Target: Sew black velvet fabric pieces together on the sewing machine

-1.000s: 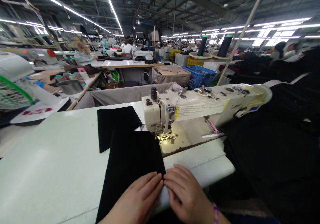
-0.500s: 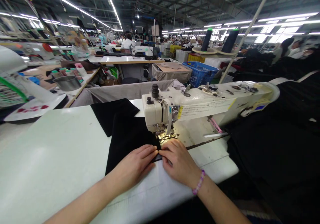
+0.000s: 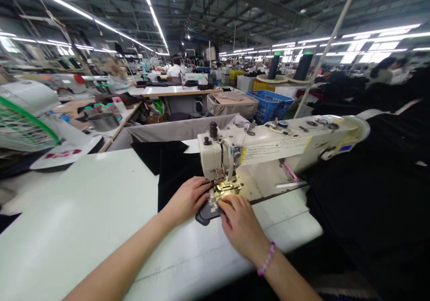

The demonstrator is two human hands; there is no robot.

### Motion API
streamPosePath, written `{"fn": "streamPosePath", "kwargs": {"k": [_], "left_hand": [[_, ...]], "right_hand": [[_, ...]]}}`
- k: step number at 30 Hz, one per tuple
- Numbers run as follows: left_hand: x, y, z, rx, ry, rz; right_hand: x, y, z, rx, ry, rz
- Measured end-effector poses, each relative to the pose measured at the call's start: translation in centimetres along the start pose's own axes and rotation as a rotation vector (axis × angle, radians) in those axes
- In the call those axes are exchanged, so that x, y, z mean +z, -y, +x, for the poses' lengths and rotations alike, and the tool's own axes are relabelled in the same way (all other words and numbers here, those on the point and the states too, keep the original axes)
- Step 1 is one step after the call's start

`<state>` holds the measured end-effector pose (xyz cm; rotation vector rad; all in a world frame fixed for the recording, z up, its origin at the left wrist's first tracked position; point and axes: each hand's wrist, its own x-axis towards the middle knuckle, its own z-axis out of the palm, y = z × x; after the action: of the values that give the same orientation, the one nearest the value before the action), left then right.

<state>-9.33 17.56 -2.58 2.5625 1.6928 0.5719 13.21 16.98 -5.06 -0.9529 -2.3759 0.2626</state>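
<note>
My left hand [image 3: 191, 198] is closed on the near edge of a piece of black fabric [image 3: 171, 171], its fingertips just left of the needle area. The fabric lies on the white table, its near right part hidden by my hand. My right hand [image 3: 240, 220], with a beaded bracelet [image 3: 268, 260] at the wrist, has thumb and fingers drawn together in front of the presser foot [image 3: 227, 187]. Anything between those fingertips is too small to make out. A worn dark plate [image 3: 208, 210] shows between both hands. The sewing machine [image 3: 262, 139] stands right behind them.
A fan [image 3: 27, 117] stands at the left, with a metal bowl [image 3: 102, 122] beyond it. Dark cloth [image 3: 366, 189] is heaped at the right. Pink tweezers [image 3: 289, 171] lie under the machine arm. A blue basket [image 3: 270, 104] and thread cones [image 3: 273, 66] are behind.
The black fabric has moved forward toward the machine with my left hand, uncovering the dark plate. My hands, formerly touching at the fingertips, are now apart. The view has tilted slightly.
</note>
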Motion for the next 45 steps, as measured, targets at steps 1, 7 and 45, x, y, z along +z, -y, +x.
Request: {"fn": "streamPosePath", "kwargs": {"k": [1,7,45], "left_hand": [[0.2,0.2,0.0,-0.057,-0.019,0.023],[0.4,-0.1,-1.8,-0.41,-0.043,0.164],[-4.4,8.0,0.1,-0.528,0.028,0.252]], "right_hand": [[0.2,0.2,-0.6,-0.011,-0.015,0.018],[0.1,0.1,-1.6,-0.148,-0.068,0.067],[9.1,-3.6,-1.0,-0.465,-0.311,-0.05]]}}
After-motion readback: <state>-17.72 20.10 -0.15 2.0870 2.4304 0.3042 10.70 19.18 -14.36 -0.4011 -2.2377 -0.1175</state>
